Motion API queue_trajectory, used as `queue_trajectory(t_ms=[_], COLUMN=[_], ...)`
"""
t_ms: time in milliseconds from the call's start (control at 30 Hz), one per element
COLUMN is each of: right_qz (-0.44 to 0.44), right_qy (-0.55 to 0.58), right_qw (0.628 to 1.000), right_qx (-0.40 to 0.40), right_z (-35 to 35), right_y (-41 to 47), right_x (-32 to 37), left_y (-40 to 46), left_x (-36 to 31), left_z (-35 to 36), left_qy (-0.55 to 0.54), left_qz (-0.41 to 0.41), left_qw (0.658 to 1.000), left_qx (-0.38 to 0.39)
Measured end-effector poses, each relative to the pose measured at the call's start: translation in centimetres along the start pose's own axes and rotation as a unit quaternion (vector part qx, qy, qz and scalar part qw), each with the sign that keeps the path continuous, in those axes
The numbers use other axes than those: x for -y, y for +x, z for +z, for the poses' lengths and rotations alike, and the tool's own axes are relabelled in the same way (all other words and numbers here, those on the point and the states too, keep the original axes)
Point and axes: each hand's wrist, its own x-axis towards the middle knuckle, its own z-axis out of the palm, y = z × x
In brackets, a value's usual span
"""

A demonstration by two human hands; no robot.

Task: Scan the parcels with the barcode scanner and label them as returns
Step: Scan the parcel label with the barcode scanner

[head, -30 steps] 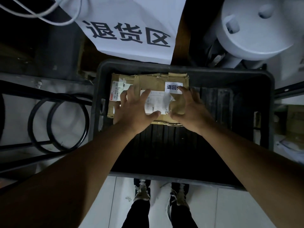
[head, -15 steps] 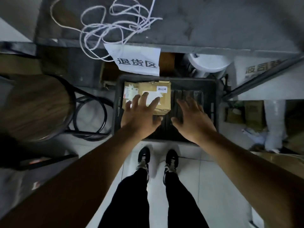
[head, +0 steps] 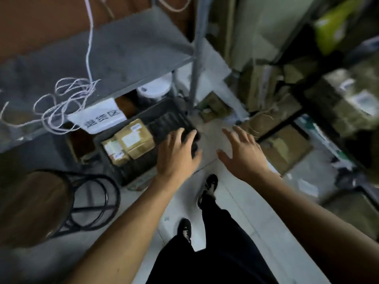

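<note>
A dim storeroom with pale floor tiles and a grey shelf. Under the shelf a black crate holds a brown parcel at its left end, below a white paper sign. The left hand and the right hand hover empty, fingers spread, above the crate's right edge.

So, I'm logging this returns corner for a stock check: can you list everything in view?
parcel: one, brown cardboard with white labels, in the crate
crate: one, black, on the floor under the shelf
sign: one, white with black characters, hanging from the shelf edge
cord: one, white, tangled on the grey shelf
stool: one, wooden seat, black frame, lower left
boxes: several, brown, blurred, right racks
left hand: open, empty
right hand: open, empty
</note>
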Motion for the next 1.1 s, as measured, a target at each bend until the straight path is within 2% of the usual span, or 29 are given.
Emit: queue_trajectory(t_ms=[133, 233, 467, 767, 967, 1100], right_qz=[0.096, 0.154, 0.223, 0.264, 0.272, 0.266], right_qy=[0.013, 0.04, 0.076, 0.104, 0.13, 0.154], right_qw=[0.993, 0.981, 0.954, 0.928, 0.921, 0.915], right_qx=[-0.061, -0.107, -0.183, -0.24, -0.248, -0.26], right_z=[-2.6, -3.7, -6.1, -8.6, -9.4, -10.8], right_y=[-8.2, -13.4, -22.9, -34.0, -36.9, -36.0], right_x=[-4.8, -8.5, -17.1, -29.6, -34.8, -37.2], left_y=[-1.7, -2.9, -6.2, -12.1, -12.3, -9.8], left_x=[-7.7, -13.2, -26.3, -42.1, -46.8, -48.6], left_z=[-1.6, -2.3, -1.2, 3.0, 3.5, 2.9], left_qy=[0.01, 0.017, 0.034, 0.054, 0.045, -0.03], left_qz=[0.111, 0.164, 0.258, 0.309, 0.301, 0.27], left_qw=[0.994, 0.986, 0.966, 0.95, 0.952, 0.962], left_qx=[-0.006, 0.003, 0.01, 0.016, 0.01, -0.004])
